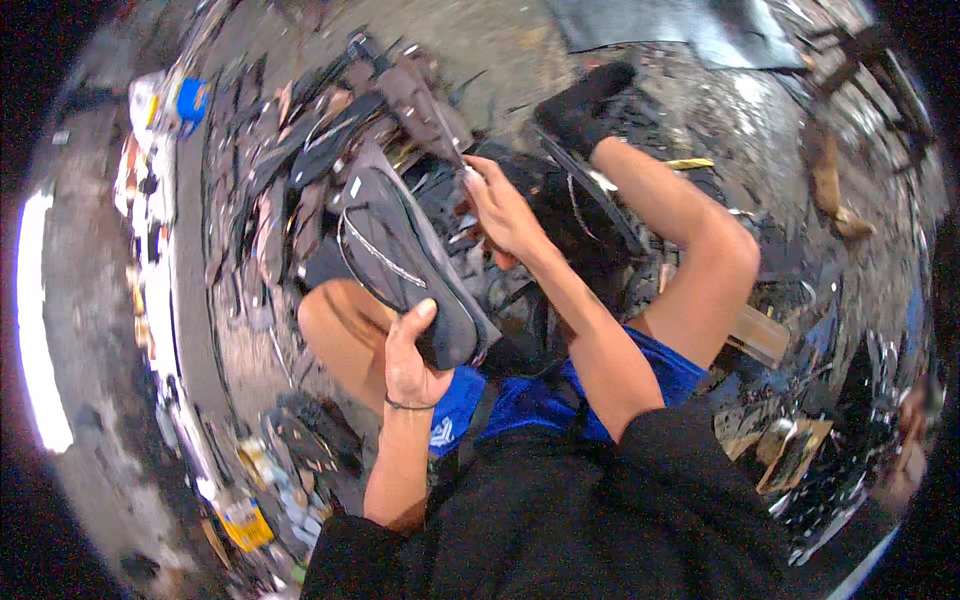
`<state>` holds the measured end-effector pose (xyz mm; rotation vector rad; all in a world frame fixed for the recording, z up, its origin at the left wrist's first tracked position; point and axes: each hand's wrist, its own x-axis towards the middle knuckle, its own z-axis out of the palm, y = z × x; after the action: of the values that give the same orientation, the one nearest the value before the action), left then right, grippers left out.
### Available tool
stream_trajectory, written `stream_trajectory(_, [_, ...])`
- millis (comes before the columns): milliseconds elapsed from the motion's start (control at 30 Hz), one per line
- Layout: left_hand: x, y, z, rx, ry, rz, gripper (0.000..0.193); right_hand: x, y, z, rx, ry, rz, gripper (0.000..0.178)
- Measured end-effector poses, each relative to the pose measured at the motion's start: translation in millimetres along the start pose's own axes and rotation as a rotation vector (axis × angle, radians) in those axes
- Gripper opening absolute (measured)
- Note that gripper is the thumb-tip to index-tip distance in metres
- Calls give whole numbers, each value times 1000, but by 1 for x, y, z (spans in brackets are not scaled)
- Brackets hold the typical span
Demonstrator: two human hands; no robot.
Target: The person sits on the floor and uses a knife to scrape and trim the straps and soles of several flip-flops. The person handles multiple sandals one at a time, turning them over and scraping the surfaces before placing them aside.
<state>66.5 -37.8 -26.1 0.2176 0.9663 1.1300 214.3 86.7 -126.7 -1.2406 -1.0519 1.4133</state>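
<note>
My left hand [412, 362] is closed on the heel end of a dark flip-flop [385, 235], thumb on top. Silvery trim runs along the flip-flop's strap, and a wider strip of sole material juts out along its right side. Just right of the flip-flop is my right hand [500, 210], fingers curled together. At its fingertips is the end of a flat brownish-grey piece [425, 105]; whether the hand grips this piece or something thin hidden in the fingers cannot be made out. Another dark flip-flop [330, 135] with silvery trim lies beyond, on the pile.
Many dark soles and offcuts [240, 170] are heaped at the left and front. My bent legs frame the work, and another dark sole [610, 205] leans by my right leg. A grey sheet [680, 30] lies at the far right, and a wooden frame [870, 75] stands beyond.
</note>
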Motion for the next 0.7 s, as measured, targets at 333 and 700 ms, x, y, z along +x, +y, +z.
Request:
stream_trajectory(333, [-5,-5,27,-28,436,94,51,-260,-60,-63,-616,62,-175,32])
stream_trajectory(700, [-14,-20,-5,-96,155,75,40,-273,-72,-53,-785,128,-199,31])
